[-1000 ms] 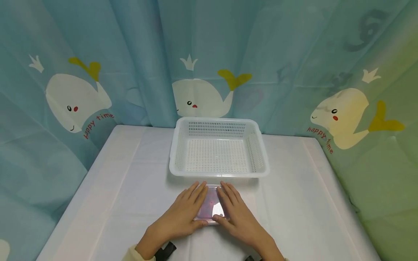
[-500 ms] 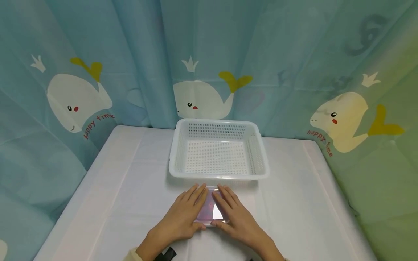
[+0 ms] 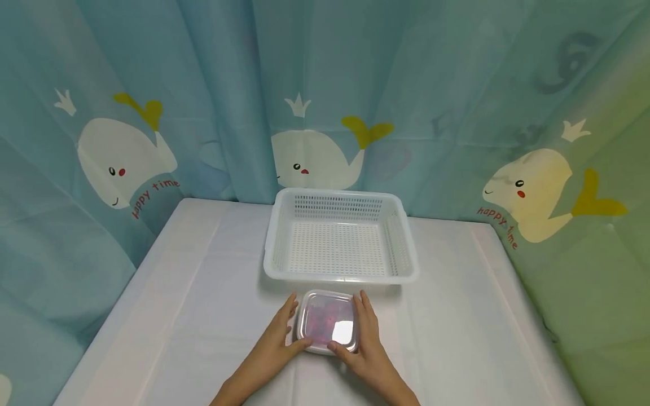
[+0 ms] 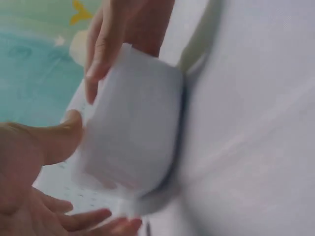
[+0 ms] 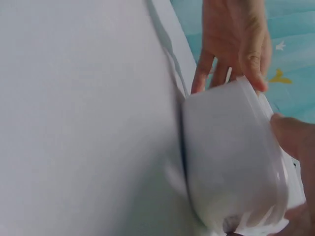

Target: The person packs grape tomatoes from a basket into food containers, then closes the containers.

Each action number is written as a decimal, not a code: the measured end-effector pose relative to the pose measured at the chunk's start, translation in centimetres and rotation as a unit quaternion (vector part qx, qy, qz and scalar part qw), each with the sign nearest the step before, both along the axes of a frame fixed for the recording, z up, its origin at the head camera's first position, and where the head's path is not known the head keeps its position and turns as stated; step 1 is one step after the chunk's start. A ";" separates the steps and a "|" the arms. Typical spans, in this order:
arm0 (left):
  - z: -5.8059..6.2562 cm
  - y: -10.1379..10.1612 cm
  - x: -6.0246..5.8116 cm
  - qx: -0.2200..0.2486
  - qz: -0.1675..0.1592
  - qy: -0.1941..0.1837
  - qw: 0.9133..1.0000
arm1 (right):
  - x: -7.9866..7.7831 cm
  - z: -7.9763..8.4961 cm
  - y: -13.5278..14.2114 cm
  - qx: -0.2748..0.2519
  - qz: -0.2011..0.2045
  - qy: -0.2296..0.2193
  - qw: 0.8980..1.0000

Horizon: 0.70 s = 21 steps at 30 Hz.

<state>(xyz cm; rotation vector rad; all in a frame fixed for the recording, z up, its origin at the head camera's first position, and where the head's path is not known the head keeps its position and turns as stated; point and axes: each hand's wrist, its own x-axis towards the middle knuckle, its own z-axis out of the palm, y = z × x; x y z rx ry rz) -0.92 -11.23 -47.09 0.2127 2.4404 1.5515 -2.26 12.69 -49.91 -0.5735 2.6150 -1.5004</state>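
A square white plastic food container [image 3: 325, 321] with a clear lid sits on the white-covered table in the head view, pinkish contents showing through. Its pale side wall fills the middle of the left wrist view. My right hand [image 3: 369, 347] holds its right side, thumb at the near edge and fingers along the side. My left hand [image 3: 274, 338] is at the left; its thumb reaches the near left corner while the other fingers stand spread and apart from the wall. In the right wrist view the left hand [image 5: 234, 44] shows beyond the container [image 5: 229, 152].
A white perforated plastic basket [image 3: 337, 248] stands just behind the container, with nothing seen inside. The white table [image 3: 457, 316] extends to both sides. A blue-green curtain [image 3: 325, 67] with whale prints hangs along the back and sides.
My hands no longer lie over the lid. The left fingers have spread away to the left, the right hand has shifted to the right side, and the container looks slightly turned and more exposed.
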 end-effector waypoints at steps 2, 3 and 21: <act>-0.6 0.1 0.3 0.046 0.019 -0.022 0.999 | 0.3 -0.2 -0.2 -0.025 -0.030 -0.030 0.999; -0.9 0.2 0.4 0.064 0.027 -0.027 0.997 | 0.4 -0.3 -0.3 -0.037 -0.043 -0.048 0.997; -0.5 0.1 -0.5 0.081 0.027 -0.043 0.995 | 0.5 -0.9 -0.5 -0.098 -0.082 -0.095 0.987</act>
